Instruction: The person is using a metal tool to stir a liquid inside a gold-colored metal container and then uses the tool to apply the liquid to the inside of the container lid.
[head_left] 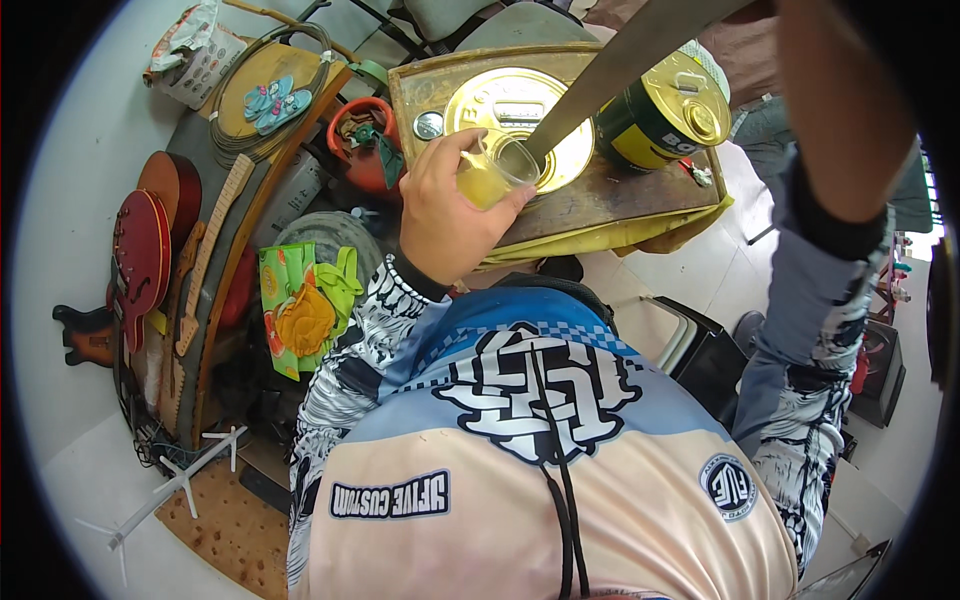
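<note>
Holding a clear cup [508, 168] of yellow stuff [481, 186] in the curled left hand [447, 207], over the desk [570, 220], near left of the gold lid [495, 100]. Cannot tell the grip of the right hand [752, 10], far right by a metal strip [617, 75].

Cup [484, 182] in left fingers [446, 150]: looked clear, smooth plastic. Round lid [520, 112] beyond fingers: was glossy metal. Tabletop [575, 214] beneath fingers: was scuffed wood.
</note>
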